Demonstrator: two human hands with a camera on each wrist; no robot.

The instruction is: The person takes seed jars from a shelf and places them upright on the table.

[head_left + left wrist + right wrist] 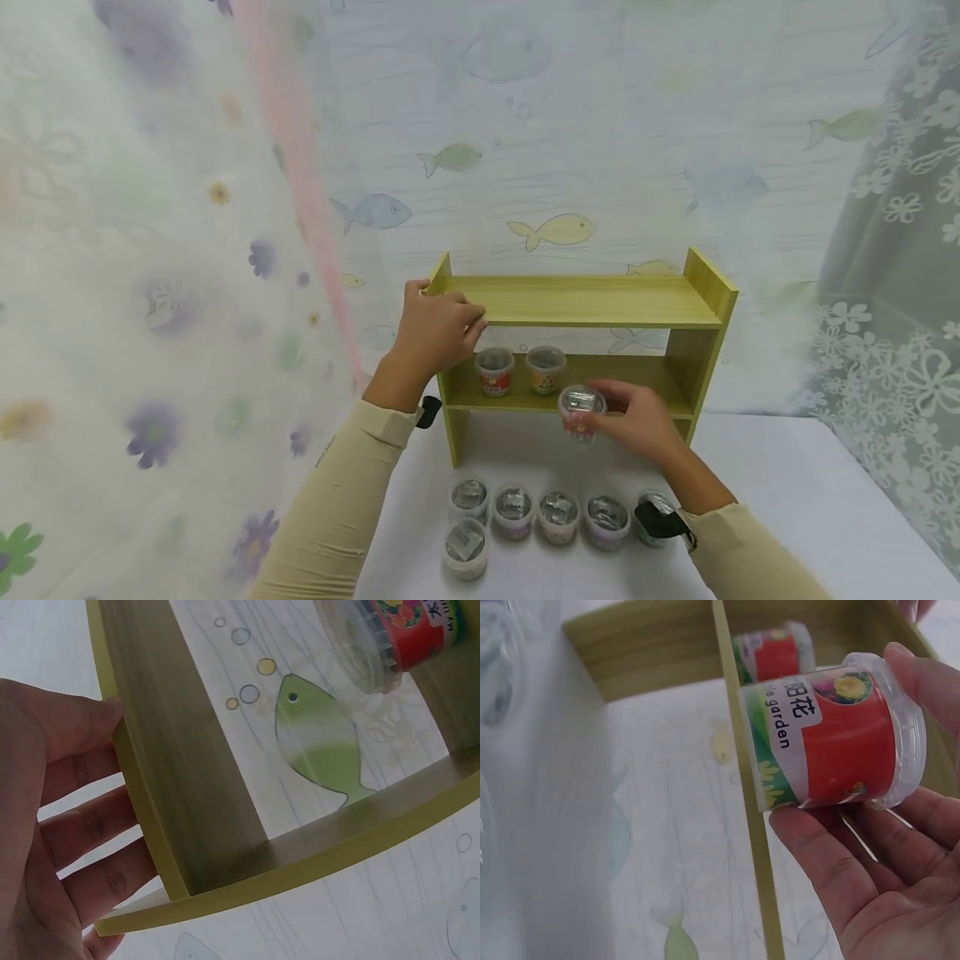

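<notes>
A small clear plastic tub [582, 412] with a red label and a lid is in my right hand [639, 419], thumb and fingers round it. In the right wrist view the tub [832, 735] shows a flower picture and the word "garden"; it is in front of the edge of the middle shelf. My left hand [438, 327] grips the upper left side of the yellow-green wooden rack [585, 302]. In the left wrist view the thumb and fingers of the left hand [67, 795] lie along the side board. Two tubs, one red-labelled [495, 372] and one yellow-labelled [545, 370], stand on the middle shelf.
Several more lidded tubs [558, 518] stand in a row on the white tablecloth [765, 475] before the rack, with one tub [465, 550] in front of the row's left end. A fish-patterned curtain [630, 183] hangs behind, and a flowered curtain [150, 333] at the left.
</notes>
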